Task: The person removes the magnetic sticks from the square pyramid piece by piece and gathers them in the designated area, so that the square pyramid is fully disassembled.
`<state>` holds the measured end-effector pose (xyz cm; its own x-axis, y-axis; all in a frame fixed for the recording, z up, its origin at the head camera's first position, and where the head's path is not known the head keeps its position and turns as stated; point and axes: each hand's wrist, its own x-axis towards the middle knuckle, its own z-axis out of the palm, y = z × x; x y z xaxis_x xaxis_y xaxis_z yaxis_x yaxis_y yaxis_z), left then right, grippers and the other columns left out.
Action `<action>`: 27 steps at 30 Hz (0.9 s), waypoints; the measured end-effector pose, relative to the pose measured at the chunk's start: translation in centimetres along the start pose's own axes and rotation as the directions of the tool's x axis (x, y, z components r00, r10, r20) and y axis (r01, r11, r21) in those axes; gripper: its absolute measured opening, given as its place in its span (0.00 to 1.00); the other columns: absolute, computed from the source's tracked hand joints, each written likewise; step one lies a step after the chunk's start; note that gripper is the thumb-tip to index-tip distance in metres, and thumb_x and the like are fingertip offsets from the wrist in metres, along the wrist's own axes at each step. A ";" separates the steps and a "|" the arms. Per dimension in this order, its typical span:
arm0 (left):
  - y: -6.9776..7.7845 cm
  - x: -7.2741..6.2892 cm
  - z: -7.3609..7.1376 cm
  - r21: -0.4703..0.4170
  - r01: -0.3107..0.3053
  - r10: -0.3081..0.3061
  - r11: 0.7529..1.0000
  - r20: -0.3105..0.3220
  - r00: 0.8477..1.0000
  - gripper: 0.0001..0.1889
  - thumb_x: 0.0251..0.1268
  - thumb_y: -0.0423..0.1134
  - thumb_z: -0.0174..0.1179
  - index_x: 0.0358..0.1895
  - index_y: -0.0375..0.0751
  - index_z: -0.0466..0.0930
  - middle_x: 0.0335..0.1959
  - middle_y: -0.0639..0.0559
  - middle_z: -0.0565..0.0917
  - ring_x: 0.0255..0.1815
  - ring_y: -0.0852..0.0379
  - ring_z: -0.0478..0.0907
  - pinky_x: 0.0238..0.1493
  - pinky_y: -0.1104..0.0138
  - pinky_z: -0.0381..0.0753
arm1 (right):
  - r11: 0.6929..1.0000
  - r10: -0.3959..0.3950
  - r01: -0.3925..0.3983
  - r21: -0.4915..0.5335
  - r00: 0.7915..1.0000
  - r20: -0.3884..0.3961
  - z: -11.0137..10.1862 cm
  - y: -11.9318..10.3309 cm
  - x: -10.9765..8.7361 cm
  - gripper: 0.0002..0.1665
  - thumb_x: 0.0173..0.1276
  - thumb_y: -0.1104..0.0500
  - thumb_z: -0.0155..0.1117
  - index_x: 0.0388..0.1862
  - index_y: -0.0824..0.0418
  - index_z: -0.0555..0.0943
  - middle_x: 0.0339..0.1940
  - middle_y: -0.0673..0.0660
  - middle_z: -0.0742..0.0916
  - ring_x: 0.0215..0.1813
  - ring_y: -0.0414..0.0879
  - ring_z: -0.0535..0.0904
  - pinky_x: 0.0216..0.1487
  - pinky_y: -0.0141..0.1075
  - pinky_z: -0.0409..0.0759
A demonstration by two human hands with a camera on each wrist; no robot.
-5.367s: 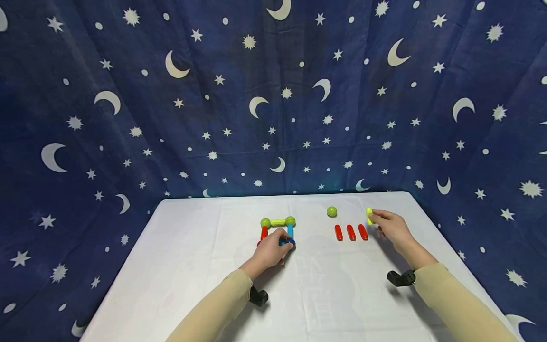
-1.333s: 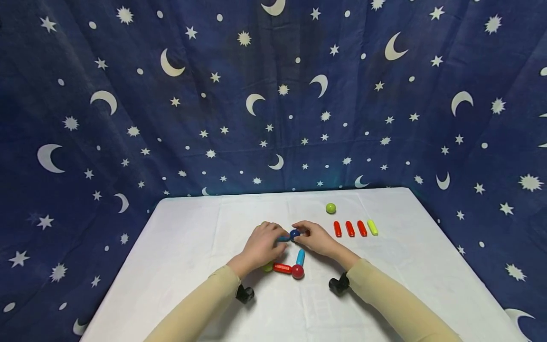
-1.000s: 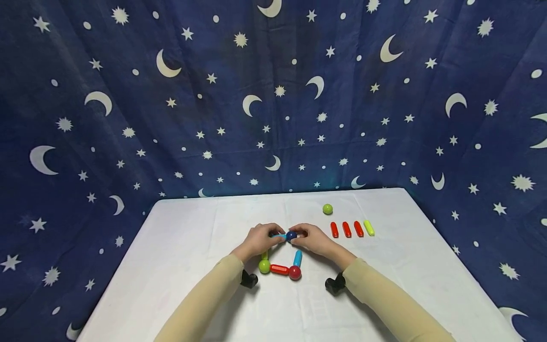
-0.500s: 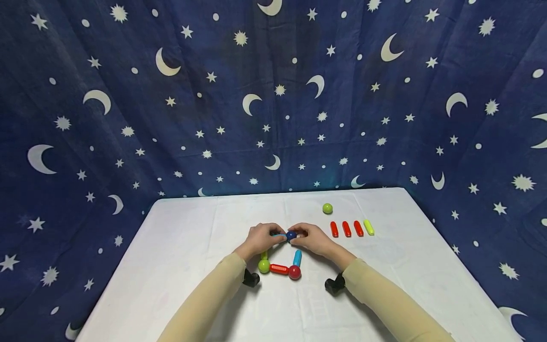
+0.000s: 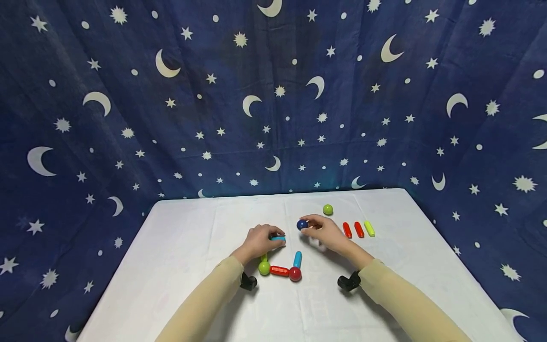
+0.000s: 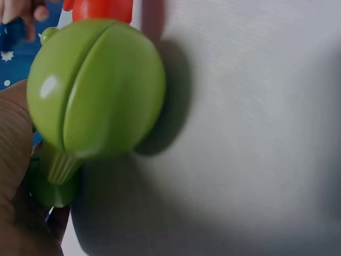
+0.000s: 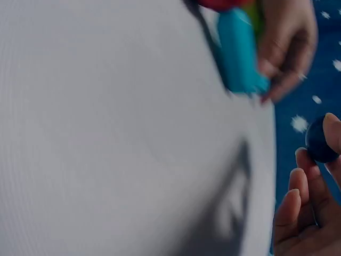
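My left hand (image 5: 258, 241) pinches a light blue rod (image 5: 278, 239) at the back of a frame of magnetic rods and balls. Between thumb and fingers my right hand (image 5: 328, 234) holds a dark blue ball (image 5: 302, 224), apart from the rod's end. The frame's near side shows a green ball (image 5: 264, 268), a red rod (image 5: 279, 271) and a red ball (image 5: 295, 274). From the red ball a second light blue rod (image 5: 297, 259) points backward with a free end. A green rod (image 5: 264, 257) runs under my left hand, which hides the back left corner.
Two red rods (image 5: 353, 230) and a yellow-green rod (image 5: 369, 228) lie in a row at the right on the white table (image 5: 192, 266). A loose green ball (image 5: 327, 209) sits behind them. A dark blue curtain (image 5: 273, 118) stands beyond the table's back edge.
The yellow rod was laid beside the red ones, and the frame was turned. Just now the right hand moved right and back, parting the dark blue ball from the light blue rod.
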<state>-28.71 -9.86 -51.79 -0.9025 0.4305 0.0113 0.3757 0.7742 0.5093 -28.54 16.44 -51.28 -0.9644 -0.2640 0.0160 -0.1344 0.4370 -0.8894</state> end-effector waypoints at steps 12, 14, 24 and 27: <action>-1.1 -2.3 -1.3 -0.032 0.059 -0.060 0.998 -0.036 0.998 0.17 0.65 0.48 0.69 0.54 0.47 0.85 0.51 0.51 0.82 0.50 0.51 0.74 0.56 0.54 0.73 | 0.967 0.156 -0.202 -0.153 0.951 -0.267 -9.6 2.7 1.5 0.32 0.75 0.52 0.65 0.70 0.68 0.71 0.61 0.70 0.80 0.61 0.62 0.76 0.62 0.54 0.75; -1.2 -2.6 -1.4 -0.052 0.071 -0.073 0.996 -0.042 0.996 0.17 0.66 0.48 0.68 0.55 0.46 0.85 0.51 0.50 0.82 0.50 0.51 0.74 0.56 0.54 0.74 | 0.952 0.184 -0.239 -0.192 0.947 -0.264 -10.0 3.4 1.8 0.32 0.75 0.52 0.65 0.69 0.68 0.71 0.60 0.70 0.80 0.58 0.62 0.76 0.62 0.55 0.76; -1.1 -2.9 -0.9 -0.122 0.118 -0.125 0.985 -0.054 0.991 0.14 0.69 0.45 0.65 0.52 0.45 0.84 0.45 0.51 0.78 0.41 0.56 0.74 0.49 0.58 0.76 | 0.903 0.206 -0.277 -0.327 0.950 -0.234 -9.7 4.7 2.7 0.31 0.74 0.53 0.65 0.68 0.68 0.73 0.56 0.71 0.81 0.54 0.63 0.76 0.61 0.58 0.73; -1.1 -2.9 -0.9 -0.134 0.120 -0.128 0.984 -0.056 0.990 0.13 0.70 0.44 0.65 0.53 0.45 0.83 0.44 0.51 0.78 0.41 0.56 0.73 0.49 0.58 0.75 | 0.901 0.197 -0.269 -0.341 0.953 -0.232 -9.5 4.8 3.1 0.31 0.74 0.53 0.65 0.68 0.69 0.73 0.55 0.70 0.81 0.53 0.63 0.76 0.60 0.58 0.73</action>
<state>-26.73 -12.42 -51.62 -0.9536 0.3011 -0.0057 0.2334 0.7511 0.6176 -34.34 25.87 -51.13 -0.9980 0.0342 -0.0536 0.0608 0.7576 -0.6499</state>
